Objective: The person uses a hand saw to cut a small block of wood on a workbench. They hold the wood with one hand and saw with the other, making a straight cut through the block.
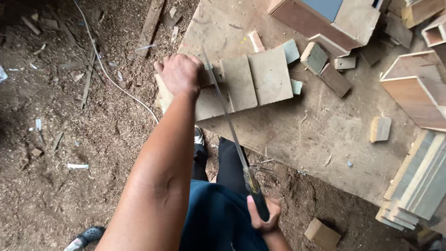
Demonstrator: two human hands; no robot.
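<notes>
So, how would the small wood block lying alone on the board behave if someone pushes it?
The small wood block lies flat on the dusty board, so it would probably slide, not roll or tip. It looks solid and stiff, likely light. The sawdust may let it slip easily.

No packages, labels, signs or screens show anywhere in this view.
</notes>
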